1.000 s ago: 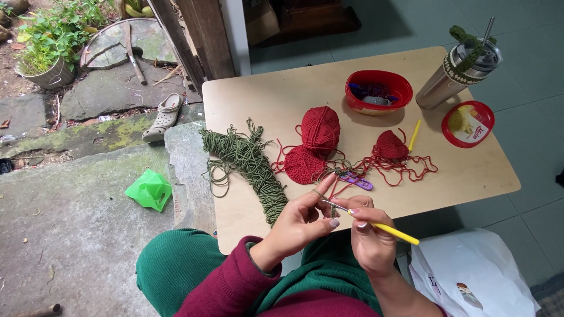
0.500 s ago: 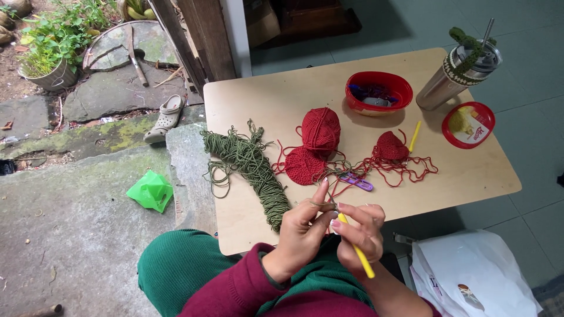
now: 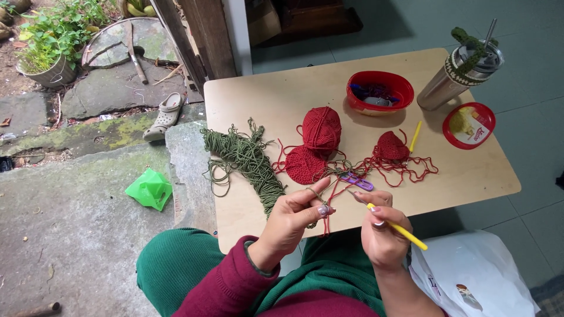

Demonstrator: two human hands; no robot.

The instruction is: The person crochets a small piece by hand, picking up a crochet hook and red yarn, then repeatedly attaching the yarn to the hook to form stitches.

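My left hand (image 3: 295, 218) pinches a small bit of green and red yarn work between thumb and fingers at the table's near edge. My right hand (image 3: 383, 232) grips a yellow crochet hook (image 3: 398, 227), its tip pointing toward the left hand. Red strands run from the hands up to a flat red crocheted round (image 3: 304, 165), a red yarn ball (image 3: 321, 129) and a smaller red piece (image 3: 392, 147). A loose pile of green yarn (image 3: 247, 161) lies to the left. Purple scissors (image 3: 356, 181) rest just beyond my fingers.
On the wooden table (image 3: 276, 94) stand a red bowl (image 3: 379, 92) with small items, a metal tumbler (image 3: 463, 69) with a straw, a red lid (image 3: 469, 125) and a second yellow hook (image 3: 415, 137). A white plastic bag (image 3: 476, 276) and a green bag (image 3: 149, 188) lie on the floor.
The crochet hook has swung from pointing down to pointing out to the right. My left hand has turned slightly, still pinching the yarn work.
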